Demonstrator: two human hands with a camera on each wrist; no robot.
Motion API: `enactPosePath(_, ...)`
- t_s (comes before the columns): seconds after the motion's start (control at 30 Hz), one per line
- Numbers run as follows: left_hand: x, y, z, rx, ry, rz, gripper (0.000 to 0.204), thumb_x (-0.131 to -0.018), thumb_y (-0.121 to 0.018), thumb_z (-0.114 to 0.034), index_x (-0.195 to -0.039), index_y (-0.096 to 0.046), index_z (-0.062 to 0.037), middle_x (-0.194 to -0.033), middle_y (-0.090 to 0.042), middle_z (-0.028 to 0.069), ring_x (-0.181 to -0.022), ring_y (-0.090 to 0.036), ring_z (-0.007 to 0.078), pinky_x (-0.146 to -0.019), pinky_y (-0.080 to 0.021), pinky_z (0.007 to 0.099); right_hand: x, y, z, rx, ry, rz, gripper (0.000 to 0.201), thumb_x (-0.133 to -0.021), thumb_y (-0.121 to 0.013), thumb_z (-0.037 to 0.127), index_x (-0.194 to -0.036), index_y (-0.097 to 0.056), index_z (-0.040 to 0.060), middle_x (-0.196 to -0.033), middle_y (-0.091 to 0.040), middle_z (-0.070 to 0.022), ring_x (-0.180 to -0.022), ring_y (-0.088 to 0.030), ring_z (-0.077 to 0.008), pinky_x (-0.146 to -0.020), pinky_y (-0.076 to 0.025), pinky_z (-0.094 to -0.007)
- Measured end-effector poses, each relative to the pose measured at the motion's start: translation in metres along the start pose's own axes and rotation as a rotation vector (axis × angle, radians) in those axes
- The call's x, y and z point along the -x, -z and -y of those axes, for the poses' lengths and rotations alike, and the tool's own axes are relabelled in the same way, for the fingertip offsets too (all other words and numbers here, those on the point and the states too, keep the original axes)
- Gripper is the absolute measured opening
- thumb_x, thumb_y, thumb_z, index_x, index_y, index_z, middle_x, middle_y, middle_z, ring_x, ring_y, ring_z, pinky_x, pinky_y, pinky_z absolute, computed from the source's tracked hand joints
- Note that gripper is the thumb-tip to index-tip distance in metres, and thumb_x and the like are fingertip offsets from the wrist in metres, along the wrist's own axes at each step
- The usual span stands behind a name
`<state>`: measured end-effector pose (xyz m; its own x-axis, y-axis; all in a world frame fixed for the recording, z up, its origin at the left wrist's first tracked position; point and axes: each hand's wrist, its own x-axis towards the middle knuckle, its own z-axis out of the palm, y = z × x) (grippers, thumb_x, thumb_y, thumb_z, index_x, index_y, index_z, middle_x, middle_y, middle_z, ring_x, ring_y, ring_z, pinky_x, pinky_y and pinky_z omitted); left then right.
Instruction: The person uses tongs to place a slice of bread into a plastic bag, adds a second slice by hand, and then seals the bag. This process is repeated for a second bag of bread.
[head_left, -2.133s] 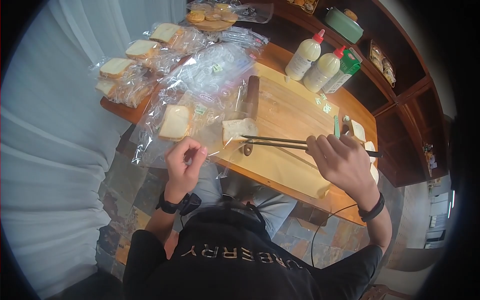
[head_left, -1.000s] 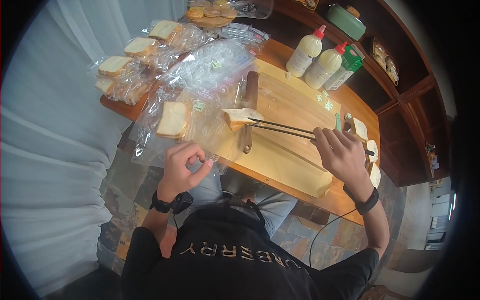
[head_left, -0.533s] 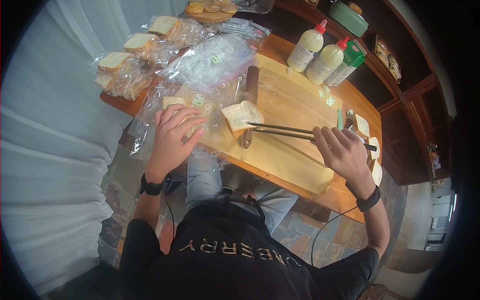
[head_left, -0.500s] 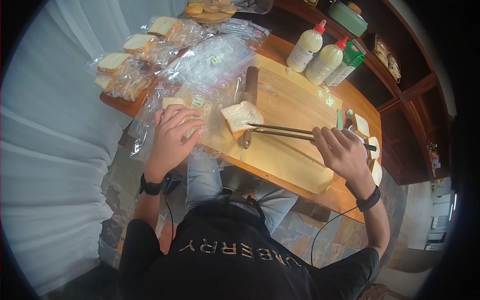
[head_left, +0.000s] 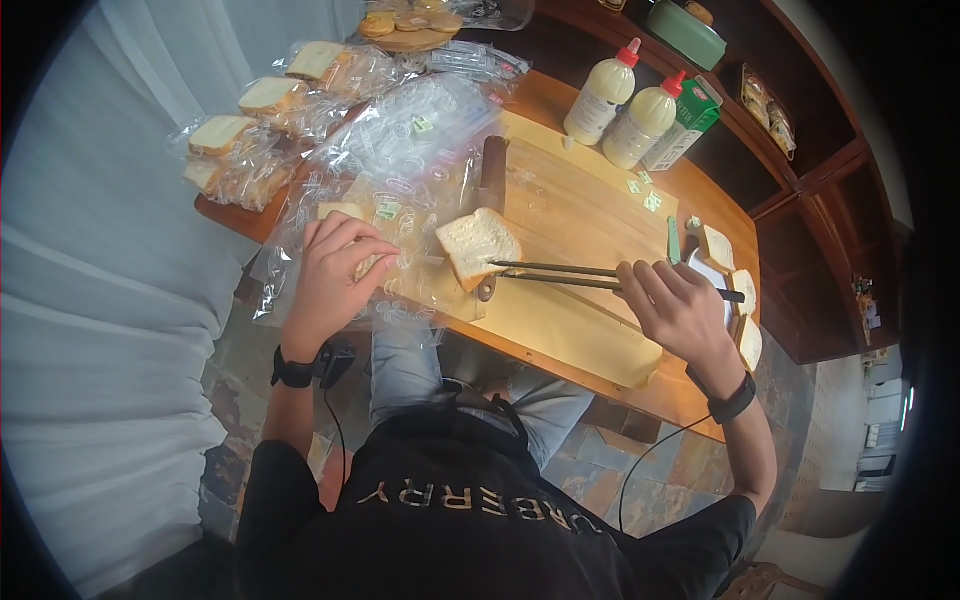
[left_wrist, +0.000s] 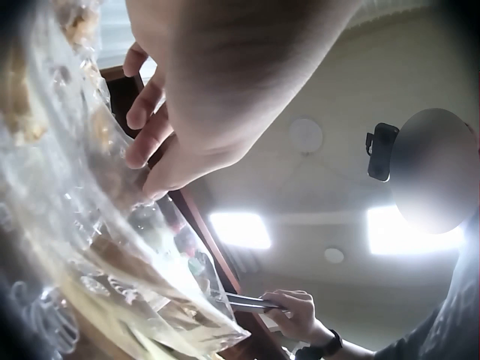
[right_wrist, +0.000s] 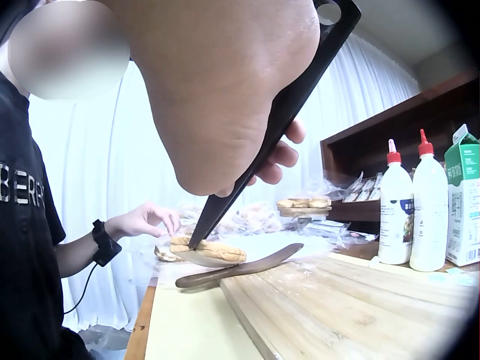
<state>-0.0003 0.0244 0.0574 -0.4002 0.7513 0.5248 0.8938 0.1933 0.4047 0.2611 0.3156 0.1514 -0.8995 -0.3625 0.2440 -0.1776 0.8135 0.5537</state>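
Observation:
My right hand (head_left: 680, 305) grips a pair of black tongs (head_left: 570, 275), whose tips meet the edge of a white bread slice (head_left: 478, 245). That slice overlaps the near end of a dark brown wooden bar (head_left: 493, 175) in the head view. At the left, my left hand (head_left: 335, 270) pinches the film of a clear printed plastic bag (head_left: 430, 210), thumb tip drawn toward the fingers. In the left wrist view the thumb meets the plastic (left_wrist: 127, 217). Another bread slice (head_left: 340, 210) lies mostly hidden under this hand.
A wooden cutting board (head_left: 580, 210) fills the middle of the table. Behind it stand two red-capped squeeze bottles (head_left: 600, 100) and a green carton (head_left: 690, 125). Bagged bread (head_left: 270, 95) lies at the back left, several bread slices (head_left: 745, 290) at the right edge.
My left hand has risen from near the table edge to the bag and first slice, fingers spreading, then drawing together. The tongs have lifted, turned and lowered the other slice slightly.

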Motion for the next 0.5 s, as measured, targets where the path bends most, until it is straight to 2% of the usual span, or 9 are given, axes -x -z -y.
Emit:
enactPosePath(0.1, 0.002, -0.002, 0.001, 0.022, 0.020, -0.086, 0.012, -0.080, -0.074, -0.008, -0.091, -0.074, -0.0073, -0.092, -0.065, 0.0034, -0.094, -0.059, 0.0225, -0.087, -0.040, 0.0360, 0.001, -0.003, 0.004, 0.007, 0.005, 0.005, 0.025, -0.083, -0.072, 0.016, -0.102, -0.064, 0.0016, -0.083, -0.057, -0.0016, -0.070, -0.058, -0.0117, -0.056, -0.047, -0.0258)
enactPosePath(0.17, 0.005, -0.007, 0.003, 0.137, 0.039, -0.170, 0.014, -0.078, -0.074, -0.003, -0.092, -0.073, -0.0064, -0.092, -0.065, 0.0053, -0.091, -0.060, 0.0244, -0.084, -0.044, 0.0373, -0.001, -0.004, 0.006, 0.013, -0.015, -0.019, 0.025, -0.083, -0.072, 0.015, -0.102, -0.065, 0.0014, -0.083, -0.058, -0.0019, -0.070, -0.058, -0.0113, -0.056, -0.046, -0.0250)
enactPosePath(0.3, 0.008, -0.008, -0.001, 0.147, 0.043, -0.200, 0.015, -0.078, -0.073, -0.001, -0.092, -0.073, -0.0053, -0.093, -0.065, 0.0066, -0.089, -0.061, 0.0249, -0.081, -0.047, 0.0365, -0.010, -0.005, 0.013, 0.026, -0.020, -0.046, 0.024, -0.083, -0.071, 0.014, -0.102, -0.065, 0.0006, -0.082, -0.057, -0.0019, -0.069, -0.057, -0.0108, -0.055, -0.045, -0.0242)
enactPosePath(0.37, 0.009, -0.011, -0.002, 0.203, 0.109, -0.231, 0.014, -0.080, -0.073, -0.001, -0.093, -0.073, -0.0049, -0.093, -0.065, 0.0067, -0.088, -0.061, 0.0245, -0.080, -0.047, 0.0351, -0.018, -0.005, 0.019, 0.026, -0.022, -0.033, 0.025, -0.082, -0.070, 0.013, -0.102, -0.064, -0.0003, -0.081, -0.056, -0.0022, -0.068, -0.056, -0.0103, -0.054, -0.044, -0.0241)
enactPosePath(0.5, 0.009, -0.012, -0.001, 0.172, 0.103, -0.260, 0.012, -0.082, -0.073, -0.001, -0.093, -0.073, -0.0045, -0.092, -0.065, 0.0065, -0.085, -0.061, 0.0225, -0.077, -0.048, 0.0333, -0.032, -0.002, 0.039, 0.071, -0.023, 0.037, 0.028, -0.083, -0.071, 0.014, -0.105, -0.064, -0.0014, -0.081, -0.053, -0.0012, -0.067, -0.055, -0.0111, -0.055, -0.043, -0.0257)
